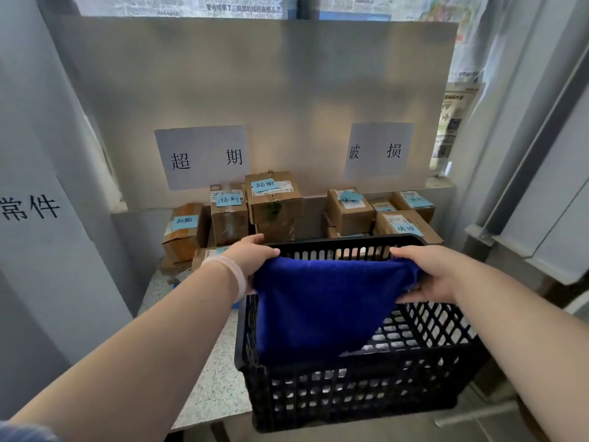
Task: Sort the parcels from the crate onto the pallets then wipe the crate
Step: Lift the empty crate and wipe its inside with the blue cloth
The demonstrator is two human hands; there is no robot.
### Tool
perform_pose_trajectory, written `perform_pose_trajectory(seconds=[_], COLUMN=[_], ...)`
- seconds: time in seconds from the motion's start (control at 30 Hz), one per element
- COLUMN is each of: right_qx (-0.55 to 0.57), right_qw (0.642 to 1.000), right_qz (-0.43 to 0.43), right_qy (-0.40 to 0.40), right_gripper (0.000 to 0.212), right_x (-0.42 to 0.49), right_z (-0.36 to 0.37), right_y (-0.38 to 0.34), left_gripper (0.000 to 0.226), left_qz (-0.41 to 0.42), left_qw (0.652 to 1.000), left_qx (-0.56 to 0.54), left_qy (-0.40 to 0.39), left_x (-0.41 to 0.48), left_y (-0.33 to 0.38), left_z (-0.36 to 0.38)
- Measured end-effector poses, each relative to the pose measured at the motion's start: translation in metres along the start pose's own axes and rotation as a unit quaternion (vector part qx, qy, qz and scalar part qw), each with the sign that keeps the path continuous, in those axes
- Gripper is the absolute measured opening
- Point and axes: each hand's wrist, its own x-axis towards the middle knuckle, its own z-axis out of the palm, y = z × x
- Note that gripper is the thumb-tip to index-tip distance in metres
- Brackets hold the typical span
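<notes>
Parcels [273, 199] are already lying stacked at twelve o'clock beyond the emptied crate [350, 387], over which a blue cloth [318, 307] is being gripped taut by left hand [251, 255] and right hand [427, 272], so wiping is probably being started, pressing downward being called for next.

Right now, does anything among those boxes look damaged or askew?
Yes. The leftmost box under the left sign leans and looks crushed, its flaps gaping. A blue note on one right-hand box is crumpled.
</notes>
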Motion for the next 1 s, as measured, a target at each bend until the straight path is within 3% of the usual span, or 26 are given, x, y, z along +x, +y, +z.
perform_pose_trajectory(seconds=[0.1,0.17,0.23,0.3,0.33,0.4,0.47,0.5,0.57,0.63,0.73,0.8,0.9,1.0], right_qx=[0.039,0.019,-0.042,-0.162,-0.254,-0.461,-0.592,-0.617,-0.606,-0.542,-0.418,-0.328,-0.125,-0.049], right_qw=[0.999,0.999,0.995,0.975,0.951,0.862,0.774,0.751,0.75,0.796,0.875,0.92,0.985,0.987], right_qz=[0.004,-0.031,-0.075,-0.135,-0.16,-0.193,-0.221,-0.236,-0.261,-0.267,-0.239,-0.204,-0.115,-0.12], right_qy=[-0.021,-0.036,-0.05,-0.071,-0.08,-0.079,-0.034,-0.004,0.035,0.037,0.053,0.067,0.013,-0.099], right_gripper=[0.035,0.045,0.044,0.034,0.03,0.03,0.027,0.023,0.011,0.012,0.017,0.024,0.036,0.037], right_x=[0.0,0.001,-0.001,-0.005,-0.007,-0.008,-0.003,-0.002,0.002,0.005,0.004,0.002,-0.007,-0.018], right_z=[0.005,0.006,0.007,0.008,0.009,0.013,0.018,0.02,0.019,0.016,0.017,0.028,0.055,0.076], right_y=[0.007,0.008,0.007,0.006,0.006,0.005,0.008,0.009,0.008,0.005,-0.002,-0.005,-0.006,-0.01], left_gripper=[0.066,0.059,0.053,0.046,0.04,0.029,0.028,0.028,0.03,0.031,0.03,0.035,0.029,0.04], left_qz=[0.007,0.052,0.114,0.192,0.221,0.257,0.263,0.261,0.245,0.222,0.158,0.112,0.06,0.108], left_qw=[0.996,0.982,0.914,0.809,0.772,0.744,0.758,0.767,0.776,0.818,0.933,0.974,0.997,0.992], left_qx=[-0.012,0.126,0.371,0.552,0.594,0.617,0.596,0.586,0.58,0.529,0.319,0.191,0.036,0.019], left_qy=[-0.084,-0.128,-0.117,-0.068,-0.048,-0.012,0.017,0.027,0.04,0.045,0.046,0.051,0.015,-0.061], left_x=[-0.003,-0.007,-0.012,-0.015,-0.016,-0.016,-0.016,-0.015,-0.014,-0.012,-0.009,-0.011,-0.021,-0.025], left_y=[-0.009,-0.01,-0.01,-0.012,-0.012,-0.012,-0.01,-0.009,-0.008,-0.009,-0.008,-0.004,0.003,0.004], left_z=[-0.009,-0.012,-0.008,-0.002,-0.001,-0.002,-0.006,-0.008,-0.01,-0.012,-0.006,0.005,0.028,0.046])
